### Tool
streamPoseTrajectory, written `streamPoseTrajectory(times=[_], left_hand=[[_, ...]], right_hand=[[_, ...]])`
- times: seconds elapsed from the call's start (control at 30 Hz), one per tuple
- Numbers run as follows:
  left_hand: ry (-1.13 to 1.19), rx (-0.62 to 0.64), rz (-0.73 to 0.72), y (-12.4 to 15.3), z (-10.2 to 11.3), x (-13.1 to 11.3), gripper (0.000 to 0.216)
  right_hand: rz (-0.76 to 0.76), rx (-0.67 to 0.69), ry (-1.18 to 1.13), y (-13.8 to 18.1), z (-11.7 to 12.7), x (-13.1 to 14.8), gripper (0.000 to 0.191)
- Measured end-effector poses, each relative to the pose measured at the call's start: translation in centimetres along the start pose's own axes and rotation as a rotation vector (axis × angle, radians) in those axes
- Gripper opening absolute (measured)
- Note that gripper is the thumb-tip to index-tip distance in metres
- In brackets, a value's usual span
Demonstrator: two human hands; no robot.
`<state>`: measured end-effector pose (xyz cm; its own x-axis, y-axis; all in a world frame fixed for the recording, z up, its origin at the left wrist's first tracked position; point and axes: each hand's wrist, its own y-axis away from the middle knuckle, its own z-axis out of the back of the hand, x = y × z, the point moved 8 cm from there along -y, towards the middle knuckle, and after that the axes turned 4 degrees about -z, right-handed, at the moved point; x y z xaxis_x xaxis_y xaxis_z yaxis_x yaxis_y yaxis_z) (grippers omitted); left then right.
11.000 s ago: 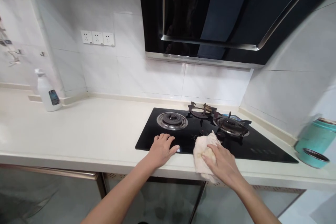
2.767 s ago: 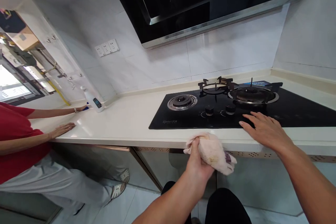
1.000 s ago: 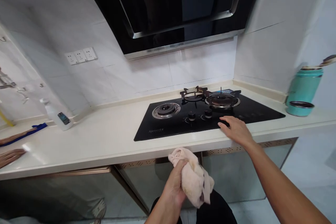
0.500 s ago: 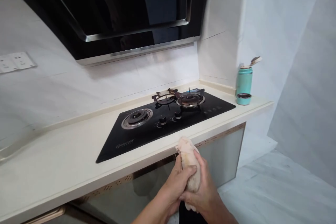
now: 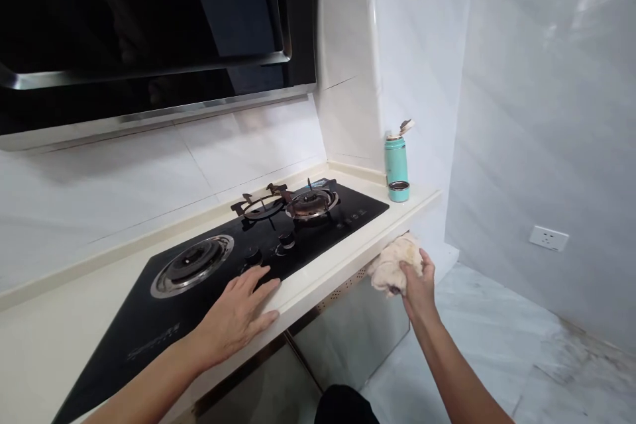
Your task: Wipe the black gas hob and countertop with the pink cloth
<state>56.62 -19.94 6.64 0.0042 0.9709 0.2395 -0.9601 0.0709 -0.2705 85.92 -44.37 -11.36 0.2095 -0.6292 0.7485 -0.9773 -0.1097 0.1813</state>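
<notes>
A crumpled, stained whitish cloth (image 5: pixel 396 264) is gripped in my right hand (image 5: pixel 420 281), just off the counter's front edge. Over the front of the black gas stove (image 5: pixel 318 242), my left hand (image 5: pixel 237 315) is spread and holds nothing, its fingertips near the counter edge. Two control knobs (image 5: pixel 285 240) stand close beyond those fingers. The left burner (image 5: pixel 193 265) has no grate around it. One loose pot grate (image 5: pixel 263 207) lies behind the knobs, beside the right burner (image 5: pixel 312 202).
A teal thermos (image 5: pixel 396 159) with its lid raised stands at the counter's right end, a teal cup (image 5: pixel 399 191) before it. The dark range hood (image 5: pixel 149 103) overhangs the stove. Cabinet doors (image 5: pixel 360 328) are below the counter (image 5: pixel 342 252). A wall socket (image 5: pixel 548 238) is at right.
Both hands were together around the bunched cloth. Now they are apart: my left hand has let go and moved over the stove front, while my right carries the cloth rightward. The view has turned right.
</notes>
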Motion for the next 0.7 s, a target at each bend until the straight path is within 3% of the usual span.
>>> streamPoseTrajectory(times=[0.17,0.3,0.4,0.5,0.63,0.7], left_hand=[[0.054,-0.002,0.037,0.9,-3.2,0.5,0.046],[0.088,-0.027,0.043,1.0,-3.8,0.7,0.046],[0.099,-0.009,0.045,0.8,-3.4,0.6,0.046],[0.112,0.012,0.053,0.5,-2.8,0.3,0.047],[0.136,0.037,0.071,0.4,-2.9,-0.1,0.048],[0.146,0.029,0.079,0.4,-2.9,-0.1,0.049]], right_hand=[[-0.041,-0.045,0.002,-5.0,-1.4,-0.2,0.084],[-0.092,-0.082,0.008,-3.1,-2.5,-2.0,0.072],[-0.136,-0.071,0.017,2.3,-4.2,-4.9,0.068],[-0.220,-0.031,0.031,10.4,-6.2,-9.0,0.074],[-0.433,0.163,0.043,21.6,-9.1,-14.8,0.083],[-0.499,0.266,0.053,25.1,-9.8,-16.2,0.084]])
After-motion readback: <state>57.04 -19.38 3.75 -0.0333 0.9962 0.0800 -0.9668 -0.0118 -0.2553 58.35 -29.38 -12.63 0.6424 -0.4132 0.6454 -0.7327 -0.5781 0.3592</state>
